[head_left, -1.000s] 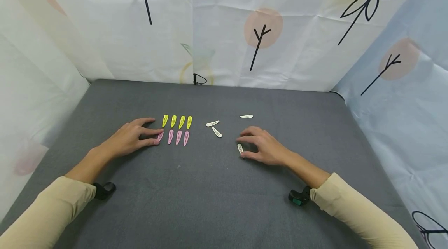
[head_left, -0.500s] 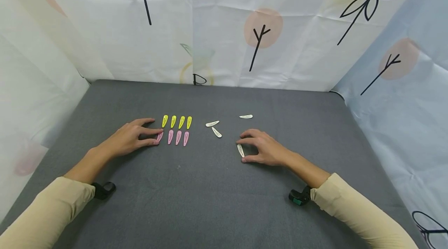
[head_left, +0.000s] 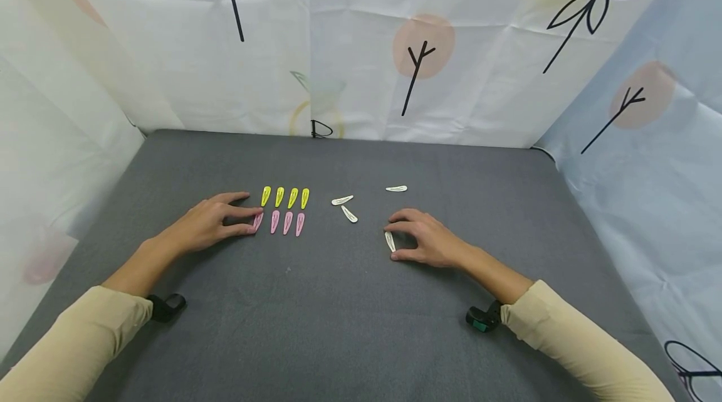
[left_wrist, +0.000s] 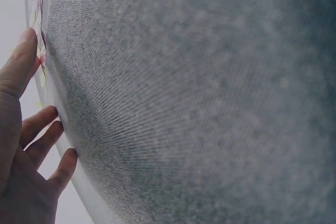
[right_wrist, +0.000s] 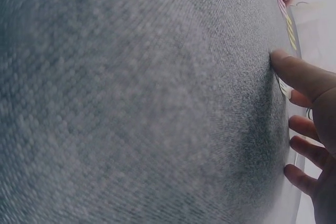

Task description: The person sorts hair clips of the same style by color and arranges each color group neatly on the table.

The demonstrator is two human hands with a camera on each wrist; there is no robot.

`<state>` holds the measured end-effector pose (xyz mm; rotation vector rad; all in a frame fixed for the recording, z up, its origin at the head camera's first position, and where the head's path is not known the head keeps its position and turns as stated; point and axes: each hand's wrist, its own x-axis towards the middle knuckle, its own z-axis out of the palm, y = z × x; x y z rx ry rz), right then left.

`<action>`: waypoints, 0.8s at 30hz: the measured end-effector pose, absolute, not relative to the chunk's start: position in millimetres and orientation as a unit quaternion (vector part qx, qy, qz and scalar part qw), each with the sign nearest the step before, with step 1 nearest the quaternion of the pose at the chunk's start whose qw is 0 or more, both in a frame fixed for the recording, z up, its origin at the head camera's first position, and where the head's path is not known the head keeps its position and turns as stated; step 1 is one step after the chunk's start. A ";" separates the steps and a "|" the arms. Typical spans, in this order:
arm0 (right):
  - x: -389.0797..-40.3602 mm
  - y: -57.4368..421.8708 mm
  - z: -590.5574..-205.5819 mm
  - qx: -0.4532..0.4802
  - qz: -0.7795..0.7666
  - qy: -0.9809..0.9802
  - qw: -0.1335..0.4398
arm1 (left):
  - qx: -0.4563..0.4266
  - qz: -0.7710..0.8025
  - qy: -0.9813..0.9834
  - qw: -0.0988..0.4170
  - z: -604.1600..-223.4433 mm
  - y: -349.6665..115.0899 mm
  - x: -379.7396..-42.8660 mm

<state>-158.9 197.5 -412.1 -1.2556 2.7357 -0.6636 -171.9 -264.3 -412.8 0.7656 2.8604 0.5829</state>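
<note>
Right hand (head_left: 423, 238), right of centre in the head view: grip closed at thumb and index finger, pinching one white clip (head_left: 390, 241) by its two ends; slim teardrop shape, slotted, tips covered by the fingers. Left hand (head_left: 205, 221), left of centre: grip pinching the leftmost pink clip (head_left: 258, 221), fingertips overlapping its edge. Beside it, three pink clips (head_left: 288, 222) of like shape, upright in a row; just above, four yellow clips (head_left: 279, 197). Near mid-frame, two white clips (head_left: 350, 214), aslant; one loose white clip (head_left: 397, 189), lying crosswise, above the right hand. Table (head_left: 316, 327): grey, finely ribbed cloth surface. Behind: creased pale fabric backdrop (head_left: 355, 57), printed with plant motifs.
</note>
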 end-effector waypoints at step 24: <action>-158.7 198.1 -412.6 -0.389 -0.224 0.893 0.033 | 0.268 0.214 0.939 0.022 -409.5 -252.4 -170.8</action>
